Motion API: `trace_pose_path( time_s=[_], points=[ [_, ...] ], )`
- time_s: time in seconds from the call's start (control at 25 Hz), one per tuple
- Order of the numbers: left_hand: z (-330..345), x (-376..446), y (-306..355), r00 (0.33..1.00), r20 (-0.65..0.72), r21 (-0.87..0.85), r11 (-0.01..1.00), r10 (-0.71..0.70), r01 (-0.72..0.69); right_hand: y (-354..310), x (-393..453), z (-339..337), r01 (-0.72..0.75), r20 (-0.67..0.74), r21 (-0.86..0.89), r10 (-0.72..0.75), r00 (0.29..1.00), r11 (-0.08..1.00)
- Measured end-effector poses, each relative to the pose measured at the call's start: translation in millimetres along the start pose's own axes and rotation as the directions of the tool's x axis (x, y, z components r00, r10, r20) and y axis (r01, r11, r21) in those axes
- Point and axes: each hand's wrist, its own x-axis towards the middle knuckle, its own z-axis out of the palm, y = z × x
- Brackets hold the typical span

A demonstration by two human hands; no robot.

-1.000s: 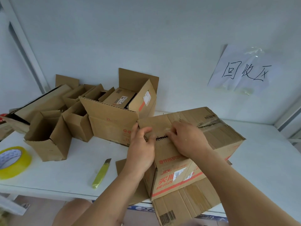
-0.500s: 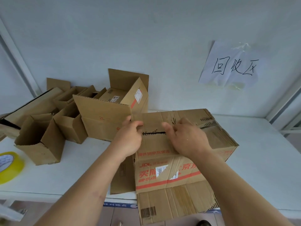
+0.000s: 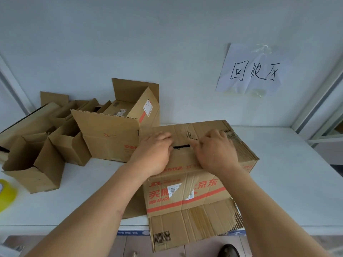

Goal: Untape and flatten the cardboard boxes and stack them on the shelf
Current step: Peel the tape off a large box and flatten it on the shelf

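Head view: your left hand (image 3: 154,153) and right hand (image 3: 213,153) rest on top of the printed box (image 3: 185,193), which sits at the front edge of the white shelf (image 3: 287,179), its lower flap hanging over. Both hands' fingers are curled, gripping the top flaps on either side of a dark slit (image 3: 181,146). Left of it, an open box (image 3: 111,138) and smaller boxes (image 3: 33,164) stand on the shelf. A yellow tape roll (image 3: 6,194) lies at the far left. A paper sign (image 3: 252,71) is taped to the wall.
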Motion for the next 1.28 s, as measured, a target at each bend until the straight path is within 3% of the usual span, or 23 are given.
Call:
trace_pose_path(
  time_s=[0.12, 0.2, 0.28, 0.44, 0.52, 0.68, 0.88, 1.04, 1.16, 1.28],
  points=[
    [-5.2, -1.4, 1.1, 0.997, 0.068, -0.024, 0.999, 0.037, -0.036, -8.4, -3.9, -4.3, -0.006, 0.065, -0.077, 0.011, 0.998, 0.997],
    [-5.6, -3.6, 1.7, 0.996, 0.078, -0.014, 0.999, 0.032, -0.031, -9.0, -3.6, -4.6, 0.028, 0.016, -0.13, -0.026, 1.0, 0.991],
    [-4.4, -6.6, 2.2, 0.996, 0.083, -0.023, 0.999, 0.037, -0.035, -3.6, 1.9, -8.6, 0.027, -0.069, -0.024, -0.029, 0.997, 0.999],
    [-8.0, -5.9, -0.3, 0.992, 0.121, -0.029, 0.999, 0.023, -0.02, 36.9, 12.7, -20.0, -0.211, -0.107, 0.062, 0.216, 0.97, 0.976],
    [-8.5, 3.3, 10.8, 0.988, 0.156, 0.003, 1.0, -0.024, 0.024, 38.4, 8.5, -16.0, -0.199, -0.14, -0.032, 0.193, 0.971, 0.979],
    [6.0, 9.8, 41.0, 0.989, 0.097, 0.095, 0.99, -0.114, 0.105, 17.8, 2.8, -13.8, -0.101, -0.044, -0.175, 0.094, 0.995, 0.979],
    [11.8, 5.1, 35.5, 0.992, 0.051, 0.024, 0.993, -0.117, 0.115, 25.9, 5.7, -11.9, -0.091, -0.134, -0.164, 0.069, 0.989, 0.982],
    [10.6, 5.4, 39.3, 0.987, 0.066, 0.01, 0.989, -0.149, 0.148, 63.2, 10.7, -17.0, -0.29, -0.147, -0.091, 0.275, 0.95, 0.953],
    [11.1, 11.9, 53.7, 0.984, 0.057, 0.058, 0.985, -0.168, 0.165, 54.4, 5.4, -10.5, -0.207, -0.086, -0.111, 0.199, 0.976, 0.972],
    [16.3, 18.8, 65.1, 0.997, 0.026, 0.023, 0.997, -0.079, 0.078, 42.2, 4.3, -5.7, -0.178, -0.082, -0.113, 0.169, 0.982, 0.978]
  ],
)
